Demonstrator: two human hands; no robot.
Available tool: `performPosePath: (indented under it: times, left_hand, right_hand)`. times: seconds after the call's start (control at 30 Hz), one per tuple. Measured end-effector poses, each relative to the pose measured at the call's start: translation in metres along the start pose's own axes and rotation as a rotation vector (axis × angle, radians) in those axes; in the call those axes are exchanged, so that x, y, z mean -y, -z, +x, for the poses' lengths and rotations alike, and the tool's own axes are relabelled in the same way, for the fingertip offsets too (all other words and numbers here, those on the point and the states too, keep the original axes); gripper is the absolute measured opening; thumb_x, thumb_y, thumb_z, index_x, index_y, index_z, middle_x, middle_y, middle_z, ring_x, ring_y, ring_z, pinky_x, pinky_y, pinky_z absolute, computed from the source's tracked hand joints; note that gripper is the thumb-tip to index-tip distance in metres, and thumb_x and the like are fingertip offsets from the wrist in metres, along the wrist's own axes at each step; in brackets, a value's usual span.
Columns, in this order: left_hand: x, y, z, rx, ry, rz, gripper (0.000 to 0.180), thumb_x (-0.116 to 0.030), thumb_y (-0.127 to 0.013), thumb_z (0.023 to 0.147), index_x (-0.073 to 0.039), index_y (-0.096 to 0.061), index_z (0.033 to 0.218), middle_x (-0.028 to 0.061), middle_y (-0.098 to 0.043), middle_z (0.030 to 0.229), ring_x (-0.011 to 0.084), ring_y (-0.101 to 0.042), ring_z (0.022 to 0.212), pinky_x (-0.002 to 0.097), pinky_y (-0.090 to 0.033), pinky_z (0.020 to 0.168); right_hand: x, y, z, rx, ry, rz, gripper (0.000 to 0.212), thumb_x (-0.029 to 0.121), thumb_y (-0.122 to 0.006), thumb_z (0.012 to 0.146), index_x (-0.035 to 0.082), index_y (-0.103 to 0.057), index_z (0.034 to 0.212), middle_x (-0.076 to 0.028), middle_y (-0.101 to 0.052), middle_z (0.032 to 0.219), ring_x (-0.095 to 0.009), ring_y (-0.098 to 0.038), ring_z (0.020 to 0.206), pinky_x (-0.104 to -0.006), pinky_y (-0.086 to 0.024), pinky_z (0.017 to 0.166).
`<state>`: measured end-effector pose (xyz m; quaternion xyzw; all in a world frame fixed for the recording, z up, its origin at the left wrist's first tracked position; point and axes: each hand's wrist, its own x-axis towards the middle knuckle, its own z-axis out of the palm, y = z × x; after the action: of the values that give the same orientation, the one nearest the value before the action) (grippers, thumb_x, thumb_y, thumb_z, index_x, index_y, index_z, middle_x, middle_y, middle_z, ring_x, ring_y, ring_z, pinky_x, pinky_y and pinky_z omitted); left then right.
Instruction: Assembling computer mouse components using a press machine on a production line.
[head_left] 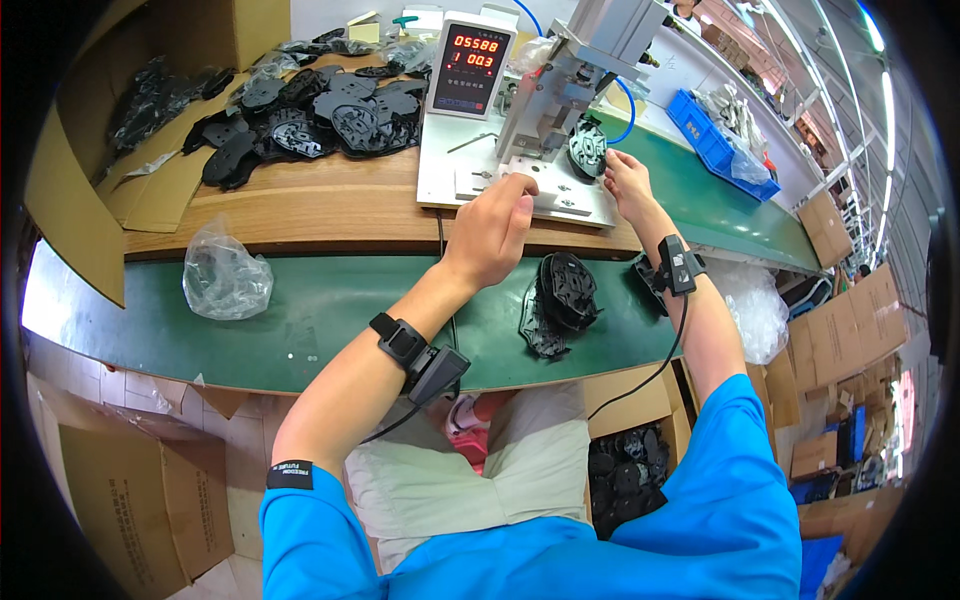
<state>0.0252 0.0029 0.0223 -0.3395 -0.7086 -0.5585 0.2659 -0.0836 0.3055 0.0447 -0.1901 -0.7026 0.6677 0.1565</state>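
My right hand (628, 178) holds a black moulded plastic part (588, 148) against the nose of a small grey press machine (565, 80) on its white base plate (470, 180). My left hand (495, 215) hovers with curled fingers over the front of that plate, close to the press; I cannot see anything in it. Both wrists carry black strap-on devices with cables. Two or three more black parts (560, 300) lie stacked on the green belt (320, 310) between my forearms.
A counter box with red digits (470, 68) stands behind the plate. A heap of black parts (310, 115) covers the wooden bench at left. A clear bag (222, 272) lies on the belt. Blue bin (720, 145) at right, cardboard boxes (160, 490) around.
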Motion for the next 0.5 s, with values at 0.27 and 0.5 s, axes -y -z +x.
performPosePath:
  times: [0.27,0.5]
  left_hand:
    - [0.000,-0.001,0.001,0.039,-0.033,0.000,0.027,-0.023,-0.041,0.108,-0.002,-0.058,0.106,0.0203,-0.064,0.094,0.0442,-0.063,0.085,0.0506,-0.050,0.074]
    - [0.001,0.001,-0.001,0.037,-0.029,0.023,0.027,-0.023,-0.040,0.108,-0.003,-0.058,0.102,0.0195,-0.063,0.093,0.0438,-0.063,0.084,0.0501,-0.050,0.073]
  right_hand:
    - [0.001,0.005,0.005,0.101,0.067,-0.187,0.034,0.023,-0.073,0.101,0.005,-0.065,0.128,-0.001,-0.067,0.103,-0.012,-0.059,0.083,-0.0248,-0.050,0.073]
    - [-0.001,0.002,0.010,0.189,-0.050,0.220,0.028,0.010,-0.070,0.102,0.004,-0.064,0.129,-0.003,-0.068,0.105,-0.009,-0.059,0.084,-0.0234,-0.051,0.074]
